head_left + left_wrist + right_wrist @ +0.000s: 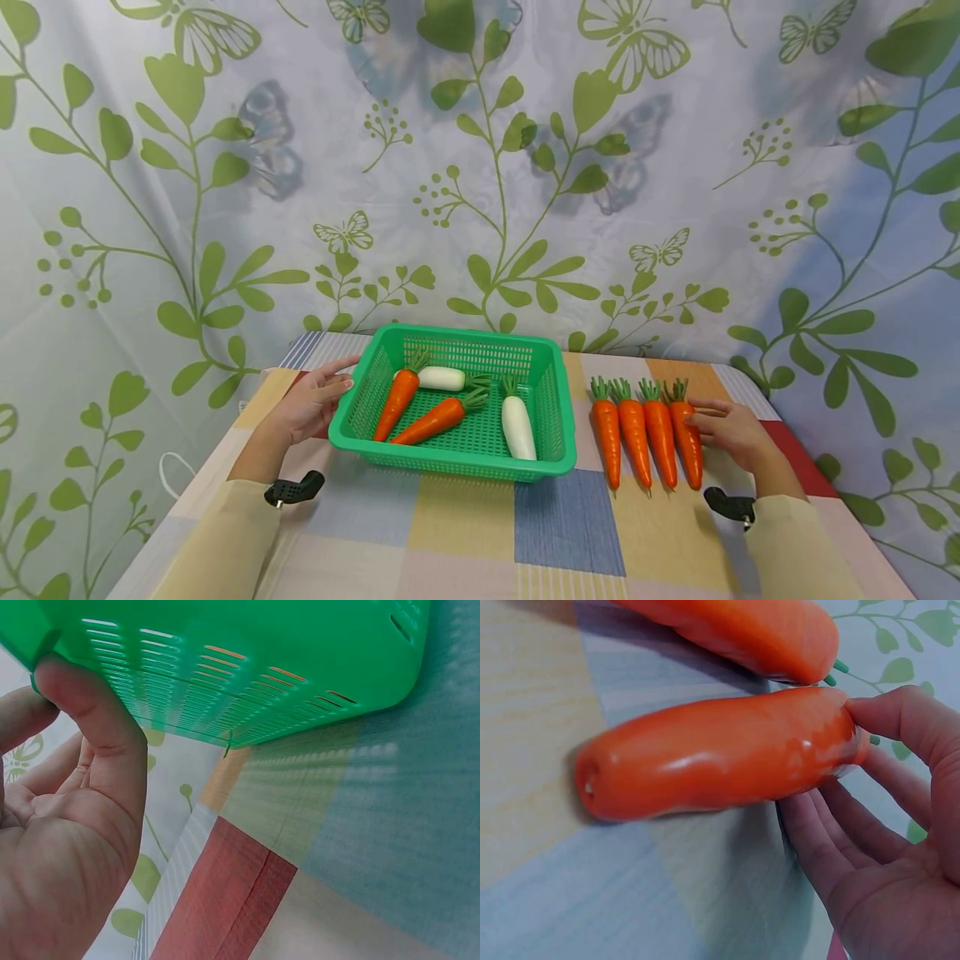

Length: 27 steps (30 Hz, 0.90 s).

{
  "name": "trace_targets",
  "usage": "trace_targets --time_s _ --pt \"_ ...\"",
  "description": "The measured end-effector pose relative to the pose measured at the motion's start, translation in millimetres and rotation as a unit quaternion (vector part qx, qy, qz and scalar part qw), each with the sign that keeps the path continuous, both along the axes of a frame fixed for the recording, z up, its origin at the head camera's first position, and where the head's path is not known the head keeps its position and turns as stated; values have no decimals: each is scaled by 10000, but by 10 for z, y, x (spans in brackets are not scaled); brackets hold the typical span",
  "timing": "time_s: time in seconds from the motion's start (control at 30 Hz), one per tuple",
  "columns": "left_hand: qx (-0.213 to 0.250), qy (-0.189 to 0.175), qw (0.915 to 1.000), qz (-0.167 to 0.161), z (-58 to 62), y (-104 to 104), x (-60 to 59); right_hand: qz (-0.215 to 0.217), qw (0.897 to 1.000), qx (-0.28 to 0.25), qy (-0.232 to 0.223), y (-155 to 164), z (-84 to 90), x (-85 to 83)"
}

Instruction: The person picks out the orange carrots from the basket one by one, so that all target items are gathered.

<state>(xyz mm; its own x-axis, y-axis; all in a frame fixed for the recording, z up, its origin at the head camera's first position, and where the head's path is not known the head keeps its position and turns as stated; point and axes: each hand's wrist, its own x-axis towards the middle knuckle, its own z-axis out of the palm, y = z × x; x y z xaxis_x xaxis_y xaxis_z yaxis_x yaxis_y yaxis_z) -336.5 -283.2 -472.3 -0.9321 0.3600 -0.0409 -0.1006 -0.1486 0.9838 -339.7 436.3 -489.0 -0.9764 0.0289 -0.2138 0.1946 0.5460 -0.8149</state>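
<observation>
Carrot [687, 442], the rightmost in a row of four orange carrots, lies on the table [480, 533] just right of the basket [558, 392], tips toward the person. The right hand [731, 431] rests against its right side. In the right wrist view the thumb tip touches the carrot [720, 754] near its leafy end and the fingers [840, 840] lie nearly straight along its underside; the fingers are not wrapped round it. A second carrot [750, 634] lies just beyond.

The left hand [311, 404] is at the basket's left wall. In the left wrist view the thumb [97, 712] presses against the basket [262, 667] just under its rim, with the remaining fingers relaxed and loosely open; no closed grip is visible.

The green basket stands at the centre of the table and holds two carrots [397, 402] [438, 419] and two white radishes [442, 378] [519, 427]. The table carries a checked cloth. A leaf-and-butterfly curtain [480, 167] hangs behind.
</observation>
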Motion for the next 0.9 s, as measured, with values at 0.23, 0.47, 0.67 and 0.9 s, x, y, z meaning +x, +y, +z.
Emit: trace_targets --time_s 0.23,0.47,0.67,0.9 --pt "-60 18 10000 12 -3 -4 -4 12 10000 79 61 15 -8 4" --pt "-32 69 10000 -36 -17 -2 -11 -20 10000 39 -7 29 -16 9" --pt "-36 28 10000 -59 -29 -4 -27 -16 10000 -56 -7 14 -18 30" --pt "-25 57 10000 -72 -35 -8 -29 -4 9999 -108 16 -14 -13 55"
